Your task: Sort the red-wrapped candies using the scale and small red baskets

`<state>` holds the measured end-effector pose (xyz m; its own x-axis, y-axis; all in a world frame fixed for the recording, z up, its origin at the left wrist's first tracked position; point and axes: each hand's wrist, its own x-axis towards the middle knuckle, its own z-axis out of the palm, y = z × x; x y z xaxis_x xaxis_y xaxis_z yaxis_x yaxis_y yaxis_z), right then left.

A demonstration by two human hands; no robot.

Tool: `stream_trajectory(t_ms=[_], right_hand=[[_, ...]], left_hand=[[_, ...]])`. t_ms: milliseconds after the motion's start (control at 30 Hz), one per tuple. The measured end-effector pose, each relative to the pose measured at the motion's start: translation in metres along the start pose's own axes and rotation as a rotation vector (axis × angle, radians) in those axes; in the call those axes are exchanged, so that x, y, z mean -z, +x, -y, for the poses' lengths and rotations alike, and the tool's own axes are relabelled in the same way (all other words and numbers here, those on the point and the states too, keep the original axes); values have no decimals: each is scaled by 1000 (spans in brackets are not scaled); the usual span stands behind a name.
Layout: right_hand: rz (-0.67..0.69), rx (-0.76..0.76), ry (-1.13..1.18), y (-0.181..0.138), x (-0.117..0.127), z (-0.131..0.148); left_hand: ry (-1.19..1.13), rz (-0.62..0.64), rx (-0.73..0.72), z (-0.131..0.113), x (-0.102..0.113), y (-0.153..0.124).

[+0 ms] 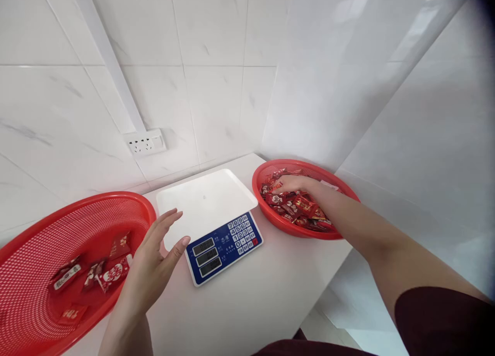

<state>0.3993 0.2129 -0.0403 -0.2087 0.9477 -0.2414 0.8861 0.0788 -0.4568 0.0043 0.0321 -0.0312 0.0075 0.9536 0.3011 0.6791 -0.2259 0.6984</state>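
My right hand (290, 183) reaches into the right red basket (266, 214), its fingers bent down among small red wrapped packets (292, 206). The fingertips are partly hidden there, so I cannot tell whether they grip one. My left hand (157, 258) is open and holds nothing, thumb and fingers apart. It hovers between the left red basket (127, 204) and a digital scale (224, 247). The scale has a bare white pan (204, 196), a blue keypad panel and three displays that seem to read zeros.
Several loose red packets (114, 273) lie at the bottom of the left mesh basket. All stands on a white table (247, 304) against marble-patterned tiled walls. A power socket (145, 143) is on the back wall, with a white cable duct (112, 57) rising from it.
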Motion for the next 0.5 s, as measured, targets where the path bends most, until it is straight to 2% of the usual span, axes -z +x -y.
stream_trajectory(t_ms=[167, 300, 400, 500], right_hand=[[179, 8, 55, -40, 29, -23], [303, -7, -79, -63, 12, -33], [271, -22, -163, -71, -7, -32], [115, 5, -130, -75, -6, -23]], left_hand=[[11, 4, -6, 1, 0, 3], [39, 27, -5, 0, -2, 4], [36, 41, -19, -3, -3, 3], [29, 45, -42, -5, -4, 3]])
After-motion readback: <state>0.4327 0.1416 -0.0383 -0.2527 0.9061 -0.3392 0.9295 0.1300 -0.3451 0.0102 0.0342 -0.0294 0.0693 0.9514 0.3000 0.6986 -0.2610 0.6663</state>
